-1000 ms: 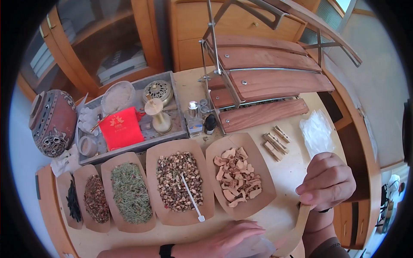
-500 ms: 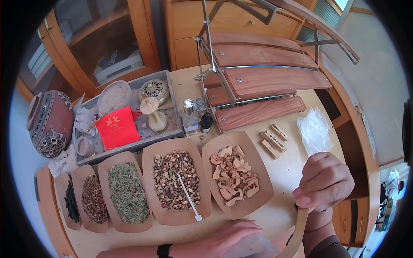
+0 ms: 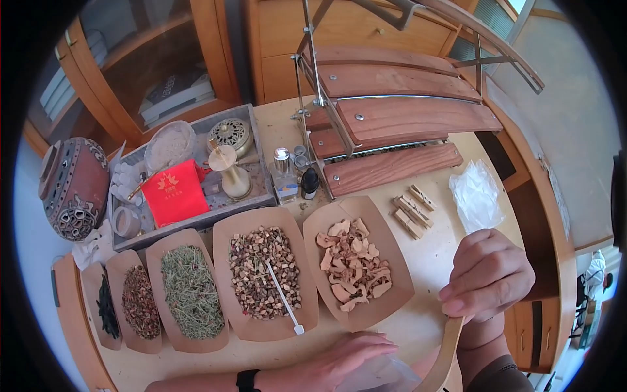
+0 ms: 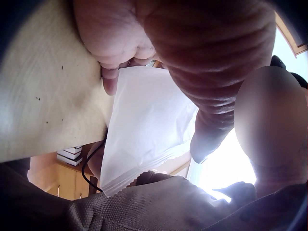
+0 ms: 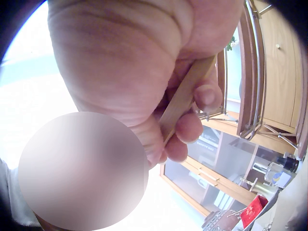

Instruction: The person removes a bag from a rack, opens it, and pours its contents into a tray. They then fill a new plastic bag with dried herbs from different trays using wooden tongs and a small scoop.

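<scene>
My left hand (image 3: 346, 362) holds a translucent white pouch (image 3: 382, 375) low at the table's front edge; in the left wrist view the pouch (image 4: 147, 115) hangs between thumb and fingers, its serrated edge downward. My right hand (image 3: 490, 277) grips a flat wooden strip (image 3: 449, 346) that slopes down toward the pouch; its lower end is cut off by the frame. The right wrist view shows the strip (image 5: 185, 96) across the palm under curled fingers. Nearest to the hands is a paper tray (image 3: 400, 287) of pale dried slices (image 3: 353, 268).
More paper trays (image 3: 310, 307) of dried herbs line the left, one with a small white scoop (image 3: 285, 300). Behind stand a grey tray (image 3: 261, 176), a red pouch (image 3: 176, 193), small bottles (image 3: 309, 183) and a wooden rack (image 3: 418, 121). Clothespins (image 3: 411, 212) and crumpled plastic (image 3: 475, 196) lie right.
The wooden strip in my right hand has tilted more upright and its curve shows more. Both hands stay nearly in place, while the table scene has shifted slightly left in view.
</scene>
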A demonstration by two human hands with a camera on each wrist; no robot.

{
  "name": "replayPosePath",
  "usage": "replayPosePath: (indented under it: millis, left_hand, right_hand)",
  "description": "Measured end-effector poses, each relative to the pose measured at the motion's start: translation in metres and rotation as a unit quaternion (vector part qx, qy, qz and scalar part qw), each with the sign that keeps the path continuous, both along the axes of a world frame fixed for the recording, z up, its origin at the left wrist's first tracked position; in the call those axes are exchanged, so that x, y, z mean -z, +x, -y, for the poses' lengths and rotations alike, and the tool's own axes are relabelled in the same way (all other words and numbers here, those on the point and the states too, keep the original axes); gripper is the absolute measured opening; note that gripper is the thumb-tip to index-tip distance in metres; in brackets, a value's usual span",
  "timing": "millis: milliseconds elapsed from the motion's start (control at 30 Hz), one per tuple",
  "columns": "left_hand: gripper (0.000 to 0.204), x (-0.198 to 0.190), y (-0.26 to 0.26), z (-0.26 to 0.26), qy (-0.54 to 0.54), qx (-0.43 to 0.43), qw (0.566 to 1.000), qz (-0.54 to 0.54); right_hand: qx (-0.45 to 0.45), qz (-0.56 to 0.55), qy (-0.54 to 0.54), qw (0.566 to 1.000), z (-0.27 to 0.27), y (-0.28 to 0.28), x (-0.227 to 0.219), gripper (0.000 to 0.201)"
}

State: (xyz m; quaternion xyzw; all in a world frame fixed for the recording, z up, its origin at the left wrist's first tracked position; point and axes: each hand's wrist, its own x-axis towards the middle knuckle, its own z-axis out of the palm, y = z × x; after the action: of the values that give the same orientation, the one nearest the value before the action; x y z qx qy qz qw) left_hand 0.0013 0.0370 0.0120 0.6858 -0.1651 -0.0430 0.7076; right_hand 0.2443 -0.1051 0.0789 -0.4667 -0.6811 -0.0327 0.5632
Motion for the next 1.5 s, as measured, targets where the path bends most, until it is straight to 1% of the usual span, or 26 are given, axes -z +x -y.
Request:
replayPosePath:
  millis: [100,167,300,367,400,467,500,533,633,733,800,867,900,967,1267,1300,1333,1367,1400,1467,1500]
  left_hand:
    - [0.102,-0.004,0.0,-0.001,0.007,0.009,1.0,-0.016]
    - [0.101,0.0,-0.001,0.002,-0.004,-0.004,1.0,-0.01]
    - [0.101,0.002,0.0,0.0,0.006,-0.008,1.0,0.012]
    - [0.101,-0.004,0.0,0.0,0.013,-0.015,1.0,0.009]
    - [0.101,-0.002,0.0,0.001,0.013,-0.013,1.0,0.009]
    - [0.102,0.001,0.0,0.001,0.029,-0.04,0.998,0.048]
    - [0.102,-0.001,-0.001,0.001,0.029,-0.038,0.998,0.049]
    - [0.102,-0.004,0.0,-0.001,0.038,-0.035,0.998,0.043]
    - [0.101,-0.007,0.0,-0.001,0.051,-0.034,0.997,0.04]
    - [0.1,-0.007,-0.001,-0.001,0.055,-0.038,0.997,0.042]
    - [0.1,-0.004,-0.001,0.001,0.057,-0.039,0.997,0.042]
    - [0.099,0.003,-0.001,0.004,0.031,-0.06,0.995,0.077]
    - [0.099,0.002,-0.002,0.003,0.032,-0.059,0.995,0.076]
    - [0.098,-0.002,-0.002,0.002,0.056,-0.061,0.994,0.071]
    - [0.098,-0.003,-0.003,0.002,0.075,-0.061,0.993,0.071]
    - [0.098,0.003,-0.003,0.004,0.075,-0.06,0.993,0.07]
    - [0.102,0.014,-0.004,0.007,0.065,-0.04,0.996,0.053]
    - [0.106,0.014,-0.001,0.008,0.054,-0.019,0.998,0.036]
    - [0.106,0.01,-0.002,0.006,0.054,-0.019,0.998,0.036]
    - [0.098,-0.002,-0.003,0.002,0.081,-0.052,0.993,0.067]
    - [0.098,-0.002,-0.003,0.002,0.081,-0.052,0.993,0.067]
  right_hand:
    - [-0.002,-0.003,-0.008,1.0,0.001,0.0,0.0,0.017]
    - [-0.004,-0.011,-0.013,1.0,0.0,0.0,0.0,0.016]
    - [-0.006,-0.01,-0.018,1.0,-0.001,0.006,0.001,0.015]
    - [0.026,0.038,-0.085,0.995,-0.005,0.021,0.006,0.016]
    - [0.027,0.039,-0.085,0.995,-0.005,0.027,0.01,0.016]
    - [0.085,0.056,-0.188,0.977,-0.005,0.037,0.018,0.019]
    - [0.079,0.052,-0.218,0.971,-0.005,0.04,0.017,0.02]
    - [0.081,0.052,-0.217,0.971,-0.006,0.041,0.018,0.02]
    - [0.09,0.046,-0.28,0.955,-0.006,0.041,0.019,0.02]
    - [0.093,0.05,-0.306,0.946,-0.005,0.044,0.02,0.02]
    - [0.099,0.049,-0.316,0.942,-0.004,0.046,0.022,0.02]
    - [0.105,0.046,-0.325,0.939,-0.004,0.047,0.022,0.02]
    - [0.104,0.05,-0.332,0.936,-0.004,0.047,0.022,0.02]
    - [0.104,0.053,-0.338,0.934,-0.004,0.048,0.022,0.02]
    - [0.107,0.051,-0.349,0.93,-0.003,0.05,0.023,0.02]
    - [0.117,0.055,-0.348,0.929,-0.004,0.05,0.024,0.021]
    - [0.126,0.061,-0.347,0.927,-0.004,0.05,0.024,0.021]
    - [0.127,0.06,-0.346,0.928,-0.004,0.05,0.025,0.021]
    - [0.128,0.059,-0.35,0.926,-0.004,0.05,0.025,0.021]
    - [0.13,0.058,-0.355,0.924,-0.005,0.049,0.025,0.021]
    - [0.127,0.059,-0.355,0.924,-0.005,0.049,0.025,0.021]
